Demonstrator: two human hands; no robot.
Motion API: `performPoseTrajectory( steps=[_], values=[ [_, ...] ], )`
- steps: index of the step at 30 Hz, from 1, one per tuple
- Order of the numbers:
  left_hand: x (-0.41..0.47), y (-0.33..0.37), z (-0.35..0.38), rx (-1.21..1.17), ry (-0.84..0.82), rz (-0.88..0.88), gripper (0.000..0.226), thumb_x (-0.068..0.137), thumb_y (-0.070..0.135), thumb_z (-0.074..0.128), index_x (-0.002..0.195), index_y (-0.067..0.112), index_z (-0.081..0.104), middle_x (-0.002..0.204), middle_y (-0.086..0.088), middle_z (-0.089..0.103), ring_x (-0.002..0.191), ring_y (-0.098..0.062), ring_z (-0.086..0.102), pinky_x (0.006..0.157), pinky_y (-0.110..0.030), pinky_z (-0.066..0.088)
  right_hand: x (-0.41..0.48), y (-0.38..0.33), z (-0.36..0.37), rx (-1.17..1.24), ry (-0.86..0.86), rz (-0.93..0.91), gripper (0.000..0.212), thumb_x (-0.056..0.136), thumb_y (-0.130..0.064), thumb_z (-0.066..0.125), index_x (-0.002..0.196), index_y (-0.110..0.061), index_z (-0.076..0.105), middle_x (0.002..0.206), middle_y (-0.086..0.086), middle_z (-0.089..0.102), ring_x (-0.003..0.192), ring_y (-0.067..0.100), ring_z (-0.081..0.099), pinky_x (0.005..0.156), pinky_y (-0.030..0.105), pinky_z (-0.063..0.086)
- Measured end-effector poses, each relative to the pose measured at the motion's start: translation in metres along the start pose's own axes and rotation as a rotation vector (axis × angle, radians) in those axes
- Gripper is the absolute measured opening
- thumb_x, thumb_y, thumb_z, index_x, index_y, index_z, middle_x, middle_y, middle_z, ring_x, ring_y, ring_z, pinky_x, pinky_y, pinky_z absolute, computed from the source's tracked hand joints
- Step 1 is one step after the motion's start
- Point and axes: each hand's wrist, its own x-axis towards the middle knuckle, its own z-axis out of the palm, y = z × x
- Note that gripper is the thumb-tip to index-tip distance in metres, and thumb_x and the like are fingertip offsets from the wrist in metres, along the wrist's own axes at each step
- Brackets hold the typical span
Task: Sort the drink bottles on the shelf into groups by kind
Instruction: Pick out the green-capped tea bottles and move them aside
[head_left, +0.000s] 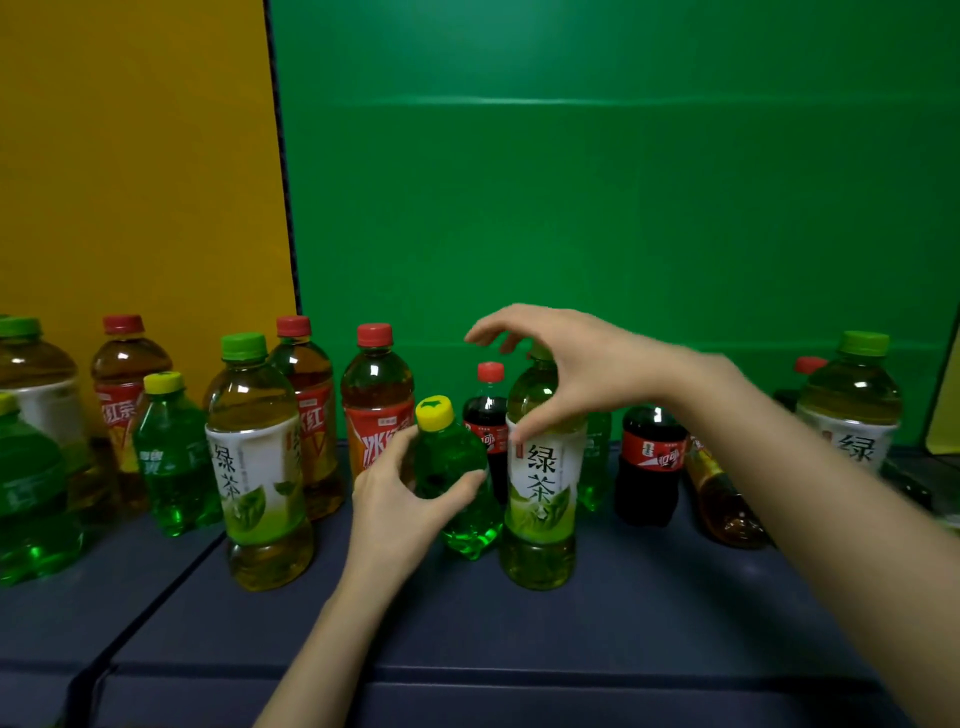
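The bottles stand mixed along the dark blue shelf (649, 634), so the kinds are not yet grouped. At the far left, green soda bottles (174, 467) stand among red-capped iced tea bottles (124, 384), with a tall green tea bottle (257, 467) in front of them.

Near the middle, the left hand (400, 499) grips a small soda bottle (454, 462) with a yellow cap, fingers and thumb curled round its body. The bottle leans a little. Whether its base rests on the shelf or is just off it cannot be told. It is probably held this way to carry it to the other green sodas on the left.

Just behind it stands a small cola bottle (488, 415). Beside it, a second green tea bottle (543, 483) stands upright near the front. The right hand (561, 374) arches over its neck, spread wide and holding nothing, the thumb low by the top of the label. Whether the thumb touches it is unclear. The hand seems placed to take this bottle by its shoulders.

Further right are a larger cola bottle (649, 457), a tilted iced tea bottle (724, 499) and a third green tea bottle (852, 410).
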Motion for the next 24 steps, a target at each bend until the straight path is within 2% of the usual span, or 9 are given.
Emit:
performPoseTrajectory(
  steps=[2, 5, 9, 11, 14, 16, 19, 21, 24],
  values=[
    [-0.002, -0.002, 0.001, -0.027, -0.005, 0.0, 0.048, 0.065, 0.019, 0.083, 0.101, 0.036, 0.055, 0.096, 0.02, 0.064, 0.088, 0.015, 0.058, 0.072, -0.002, 0.044, -0.02, 0.005, 0.025, 0.302, 0.299, 0.072, 0.089, 0.061, -0.033, 0.084, 0.134, -0.032, 0.034, 0.131, -0.018, 0.044, 0.118, -0.005, 0.044, 0.102, 0.017, 0.036],
    [-0.005, -0.008, 0.002, -0.063, -0.043, -0.035, 0.054, 0.065, 0.021, 0.082, 0.11, 0.03, 0.053, 0.102, 0.023, 0.059, 0.091, 0.021, 0.053, 0.073, -0.002, 0.045, -0.045, 0.0, 0.077, 0.651, 0.588, 0.29, 0.079, 0.063, -0.028, 0.083, 0.123, -0.044, 0.033, 0.115, -0.034, 0.044, 0.104, -0.022, 0.044, 0.09, 0.005, 0.039],
    [-0.009, -0.01, 0.005, -0.048, -0.119, -0.025, 0.073, 0.061, 0.023, 0.083, 0.125, 0.017, 0.05, 0.108, 0.019, 0.057, 0.096, 0.02, 0.053, 0.077, -0.004, 0.047, -0.061, -0.003, 0.129, 0.769, 0.559, 0.442, 0.059, 0.07, -0.032, 0.078, 0.113, -0.047, 0.04, 0.112, -0.024, 0.057, 0.105, -0.005, 0.055, 0.093, 0.03, 0.05],
    [-0.008, -0.009, 0.004, -0.041, -0.114, -0.006, 0.076, 0.057, 0.035, 0.084, 0.124, 0.018, 0.052, 0.109, 0.014, 0.06, 0.099, 0.014, 0.056, 0.08, -0.007, 0.048, -0.062, -0.002, 0.135, 0.777, 0.584, 0.453, 0.051, 0.072, -0.031, 0.076, 0.11, -0.044, 0.045, 0.11, -0.019, 0.061, 0.106, -0.002, 0.057, 0.092, 0.034, 0.052],
    [-0.005, -0.008, 0.002, 0.066, -0.094, 0.016, 0.085, 0.053, 0.061, 0.078, 0.123, 0.017, 0.056, 0.115, 0.006, 0.064, 0.106, -0.006, 0.06, 0.091, -0.027, 0.05, -0.057, 0.0, 0.135, 0.768, 0.579, 0.454, 0.054, 0.072, -0.033, 0.076, 0.115, -0.04, 0.045, 0.113, -0.016, 0.061, 0.109, 0.001, 0.056, 0.093, 0.034, 0.051],
    [-0.002, -0.007, 0.003, 0.128, -0.095, 0.026, 0.084, 0.056, 0.055, 0.08, 0.125, 0.013, 0.056, 0.116, 0.003, 0.063, 0.106, -0.012, 0.059, 0.093, -0.032, 0.049, -0.054, 0.002, 0.137, 0.762, 0.581, 0.466, 0.057, 0.073, -0.034, 0.076, 0.119, -0.036, 0.043, 0.115, -0.014, 0.061, 0.111, 0.003, 0.055, 0.094, 0.032, 0.05],
    [-0.001, -0.004, 0.006, 0.178, -0.087, 0.043, 0.073, 0.062, 0.037, 0.082, 0.126, 0.014, 0.054, 0.11, 0.008, 0.06, 0.101, -0.009, 0.057, 0.089, -0.027, 0.045, -0.053, 0.002, 0.141, 0.758, 0.59, 0.49, 0.059, 0.073, -0.035, 0.075, 0.122, -0.034, 0.042, 0.117, -0.013, 0.06, 0.114, 0.005, 0.054, 0.095, 0.03, 0.048],
    [-0.001, -0.004, 0.007, 0.208, -0.077, 0.053, 0.072, 0.064, 0.035, 0.081, 0.127, 0.013, 0.053, 0.108, 0.009, 0.059, 0.099, -0.008, 0.056, 0.087, -0.026, 0.044, -0.052, 0.001, 0.141, 0.757, 0.582, 0.503, 0.062, 0.073, -0.036, 0.075, 0.126, -0.03, 0.043, 0.119, -0.011, 0.059, 0.115, 0.006, 0.053, 0.097, 0.032, 0.048],
    [-0.002, -0.002, 0.006, 0.252, -0.106, 0.051, 0.071, 0.067, 0.039, 0.078, 0.127, 0.012, 0.051, 0.116, -0.001, 0.063, 0.107, -0.018, 0.059, 0.088, -0.029, 0.045, -0.056, -0.001, 0.135, 0.716, 0.526, 0.514, 0.074, 0.073, -0.041, 0.074, 0.135, -0.025, 0.038, 0.128, -0.01, 0.055, 0.118, 0.005, 0.05, 0.101, 0.034, 0.045]
  ],
)
